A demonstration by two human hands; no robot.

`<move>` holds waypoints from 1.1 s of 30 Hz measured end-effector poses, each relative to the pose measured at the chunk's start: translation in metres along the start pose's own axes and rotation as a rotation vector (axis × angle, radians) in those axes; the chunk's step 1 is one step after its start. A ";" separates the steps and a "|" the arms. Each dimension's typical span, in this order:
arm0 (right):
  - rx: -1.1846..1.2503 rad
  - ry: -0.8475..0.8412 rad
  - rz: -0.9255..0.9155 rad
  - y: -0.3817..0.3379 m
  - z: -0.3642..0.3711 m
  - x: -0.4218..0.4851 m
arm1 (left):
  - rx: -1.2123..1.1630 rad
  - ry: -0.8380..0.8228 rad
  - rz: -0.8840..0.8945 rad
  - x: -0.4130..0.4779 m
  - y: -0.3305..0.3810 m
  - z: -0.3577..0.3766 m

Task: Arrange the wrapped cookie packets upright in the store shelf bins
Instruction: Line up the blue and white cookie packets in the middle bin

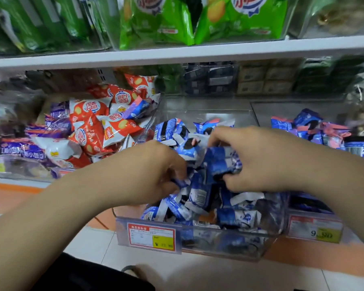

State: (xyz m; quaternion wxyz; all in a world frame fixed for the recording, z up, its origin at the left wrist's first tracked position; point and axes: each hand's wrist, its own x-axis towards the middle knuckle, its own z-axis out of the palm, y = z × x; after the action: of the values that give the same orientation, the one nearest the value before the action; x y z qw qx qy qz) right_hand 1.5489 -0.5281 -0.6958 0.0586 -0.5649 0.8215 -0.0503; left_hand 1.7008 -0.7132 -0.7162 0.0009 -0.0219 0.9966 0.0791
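Observation:
A clear plastic bin (198, 246) is pulled out from the lower shelf and holds a jumbled heap of blue-and-white cookie packets (200, 198). Both hands are inside it. My left hand (156, 171) pinches the edge of a blue packet (180, 182) in the heap's middle. My right hand (259, 158) is closed around a dark blue packet (221, 162), lifted slightly above the others. Most packets lie flat or tilted, not upright.
A bin of red-and-white packets (97, 127) and purple ones (57, 122) sits to the left. Another bin of blue and pink packets (322, 131) sits to the right. Green bags (156, 22) fill the shelf above. Price tags (151, 237) front the bins. Tiled floor lies below.

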 end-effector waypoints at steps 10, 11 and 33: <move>0.010 0.150 0.139 0.016 0.004 -0.007 | 0.349 -0.202 0.050 0.038 0.029 0.027; 0.020 0.152 0.139 0.017 0.004 -0.007 | 0.379 -0.215 0.047 0.041 0.030 0.029; 0.158 -0.171 -0.101 -0.015 0.020 -0.003 | -0.008 0.218 0.014 0.024 -0.025 -0.016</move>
State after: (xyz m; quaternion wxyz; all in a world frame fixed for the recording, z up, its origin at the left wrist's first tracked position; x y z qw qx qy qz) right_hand 1.5666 -0.5310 -0.7128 0.1700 -0.6013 0.7776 -0.0695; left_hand 1.6779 -0.7413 -0.7040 -0.1079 -0.0235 0.9906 0.0803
